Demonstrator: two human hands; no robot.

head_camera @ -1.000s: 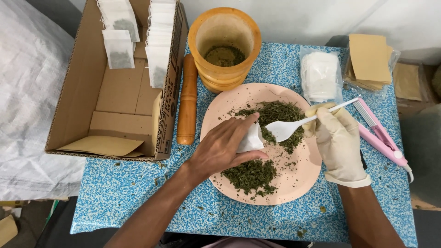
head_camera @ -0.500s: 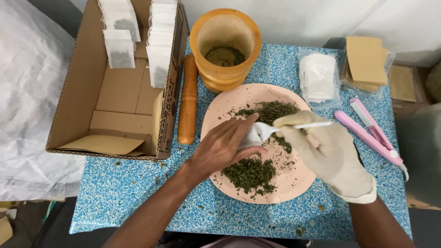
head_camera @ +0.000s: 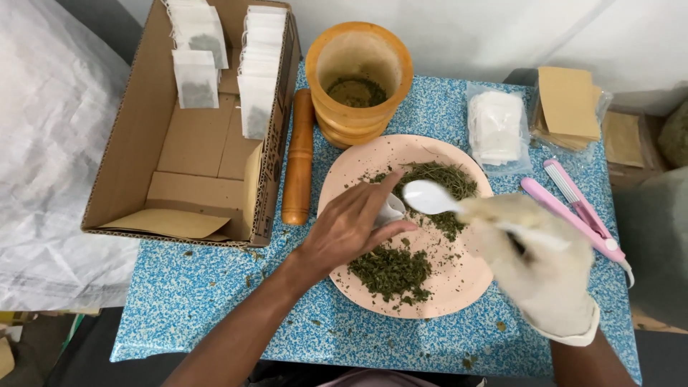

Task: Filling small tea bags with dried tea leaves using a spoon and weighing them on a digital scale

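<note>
Two hands: L hand (head_camera: 349, 228) w/ sachet (head_camera: 390, 209), R hand (head_camera: 534, 261) w/ spoon (head_camera: 428, 197)

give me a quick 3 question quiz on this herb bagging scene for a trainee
1. True or false: the right hand wears a glove.
2. What does the left hand hold over the pink plate? A) small white sachet B) wooden pestle C) pink sealer
3. Fill in: the white spoon is held by the ___ hand.

Key:
1. True
2. A, the small white sachet; the wooden pestle lies beside the cardboard box
3. right
</note>
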